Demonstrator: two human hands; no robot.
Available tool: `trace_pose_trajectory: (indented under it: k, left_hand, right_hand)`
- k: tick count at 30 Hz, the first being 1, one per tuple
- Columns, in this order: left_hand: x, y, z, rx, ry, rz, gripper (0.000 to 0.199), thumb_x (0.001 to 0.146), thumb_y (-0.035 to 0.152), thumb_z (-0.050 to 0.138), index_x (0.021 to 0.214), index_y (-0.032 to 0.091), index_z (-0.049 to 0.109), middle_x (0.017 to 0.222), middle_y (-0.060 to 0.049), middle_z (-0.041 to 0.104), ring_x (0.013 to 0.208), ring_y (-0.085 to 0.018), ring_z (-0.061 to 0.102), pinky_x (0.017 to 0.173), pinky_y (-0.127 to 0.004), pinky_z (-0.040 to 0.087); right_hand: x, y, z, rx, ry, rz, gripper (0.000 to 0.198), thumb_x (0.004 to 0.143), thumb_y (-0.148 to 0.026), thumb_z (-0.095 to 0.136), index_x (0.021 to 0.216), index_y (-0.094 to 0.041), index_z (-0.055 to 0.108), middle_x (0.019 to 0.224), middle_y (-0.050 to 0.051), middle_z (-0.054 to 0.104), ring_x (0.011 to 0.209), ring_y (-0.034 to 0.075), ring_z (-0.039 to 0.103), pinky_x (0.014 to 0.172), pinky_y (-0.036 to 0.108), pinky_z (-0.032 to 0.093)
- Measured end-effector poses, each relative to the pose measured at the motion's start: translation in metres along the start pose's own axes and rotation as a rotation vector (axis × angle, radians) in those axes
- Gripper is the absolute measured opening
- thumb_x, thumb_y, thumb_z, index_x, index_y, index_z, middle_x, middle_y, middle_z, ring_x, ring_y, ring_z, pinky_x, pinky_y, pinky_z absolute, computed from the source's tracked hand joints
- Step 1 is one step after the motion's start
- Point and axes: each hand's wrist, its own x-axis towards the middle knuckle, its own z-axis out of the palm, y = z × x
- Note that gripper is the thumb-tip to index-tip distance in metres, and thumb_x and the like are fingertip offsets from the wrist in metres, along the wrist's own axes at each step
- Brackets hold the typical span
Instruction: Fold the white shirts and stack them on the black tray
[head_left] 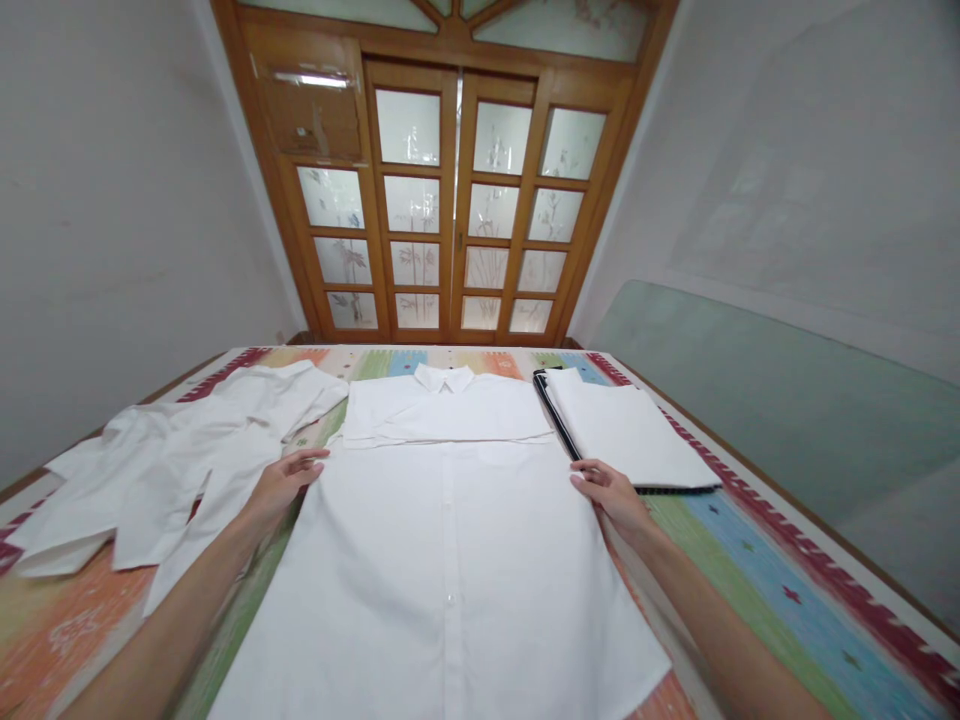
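A white collared shirt (pixel 390 560) lies spread out in front of me, its collar at the far end and a buttoned placket running down the middle. A crosswise fold or layered edge crosses its chest. At the shirt's left edge, just below that fold, my left hand (pixel 289 482) pinches the cloth between thumb and fingers. My right hand (pixel 611 492) grips the opposite edge at about the same height. The shirt's near hem runs out of view at the bottom.
Rumpled white garments (pixel 172 450) lie at the left. A folded white stack with a black layer beneath (pixel 637 430) sits at the right. Everything rests on a colourful patterned cover (pixel 750 560). Walls flank both sides, a pale green panel (pixel 750 370) leans right, and wooden glazed doors (pixel 457 210) stand behind.
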Motion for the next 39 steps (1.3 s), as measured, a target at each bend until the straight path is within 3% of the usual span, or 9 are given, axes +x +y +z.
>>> trace_pose_trajectory:
  k: [6,13,17,21,25,28,33,39]
  left_hand:
    - [-0.011,0.003,-0.009,-0.012,-0.011,-0.070,0.059,0.038,0.049,0.084,0.086,0.015,0.071,0.066,0.001,0.061,0.061,-0.013,0.056,0.054,-0.022,0.043]
    - [-0.026,-0.004,-0.028,0.047,-0.002,-0.053,0.058,0.040,0.053,0.084,0.084,0.016,0.073,0.071,-0.002,0.066,0.064,-0.016,0.060,0.055,-0.023,0.047]
    - [-0.032,-0.005,-0.034,0.046,-0.005,-0.045,0.059,0.048,0.056,0.081,0.092,0.018,0.073,0.083,-0.006,0.070,0.076,-0.020,0.065,0.063,-0.026,0.053]
    - [-0.044,-0.001,-0.037,0.142,-0.150,-0.087,0.063,0.057,0.057,0.077,0.109,0.022,0.069,0.095,-0.007,0.072,0.092,-0.024,0.066,0.075,-0.031,0.055]
    - [-0.055,0.003,-0.039,0.196,-0.284,-0.090,0.072,0.051,0.052,0.082,0.115,0.023,0.066,0.098,-0.007,0.071,0.098,-0.028,0.065,0.080,-0.035,0.055]
    - [-0.057,0.003,-0.039,0.244,-0.288,-0.086,0.069,0.049,0.053,0.082,0.108,0.020,0.069,0.087,-0.006,0.071,0.084,-0.025,0.067,0.071,-0.033,0.055]
    - [-0.054,0.003,-0.038,0.479,-0.123,0.055,0.054,0.048,0.055,0.078,0.090,0.022,0.075,0.060,0.000,0.062,0.063,-0.020,0.060,0.058,-0.026,0.048]
    - [-0.048,0.001,-0.035,0.776,-0.149,0.289,0.042,0.063,0.064,0.060,0.066,0.023,0.069,0.072,-0.005,0.068,0.068,-0.023,0.060,0.065,-0.029,0.047]
  right_hand:
    - [-0.003,-0.002,-0.009,-0.044,0.057,-0.015,0.050,0.050,-0.054,0.081,0.083,-0.018,0.069,0.067,-0.001,0.054,0.061,0.013,0.050,0.055,0.025,0.042]
    - [-0.008,-0.015,-0.019,-0.163,-0.023,-0.111,0.052,0.054,-0.057,0.080,0.085,-0.016,0.073,0.068,0.004,0.061,0.064,0.015,0.054,0.058,0.026,0.045]
    - [-0.004,-0.020,-0.025,-0.224,-0.094,-0.112,0.054,0.057,-0.057,0.079,0.092,-0.015,0.074,0.068,0.003,0.061,0.062,0.014,0.053,0.056,0.025,0.044]
    - [0.000,-0.018,-0.028,-0.234,-0.272,0.001,0.054,0.062,-0.052,0.077,0.099,-0.014,0.073,0.074,0.004,0.065,0.067,0.016,0.059,0.061,0.027,0.047]
    - [0.001,-0.016,-0.025,-0.283,-0.393,0.045,0.057,0.064,-0.050,0.076,0.109,-0.014,0.070,0.077,0.003,0.068,0.070,0.019,0.062,0.060,0.028,0.049]
    - [0.002,-0.016,-0.020,-0.306,-0.381,0.020,0.059,0.063,-0.050,0.075,0.110,-0.015,0.070,0.070,0.001,0.068,0.068,0.020,0.064,0.061,0.030,0.050]
    - [0.005,-0.016,-0.018,-0.306,-0.271,-0.035,0.047,0.058,-0.052,0.075,0.090,-0.017,0.075,0.080,0.007,0.074,0.079,0.028,0.067,0.071,0.036,0.052]
    - [0.003,-0.013,-0.021,-0.487,-0.157,-0.244,0.036,0.068,-0.055,0.067,0.075,-0.021,0.076,0.075,0.007,0.070,0.071,0.024,0.062,0.067,0.034,0.049]
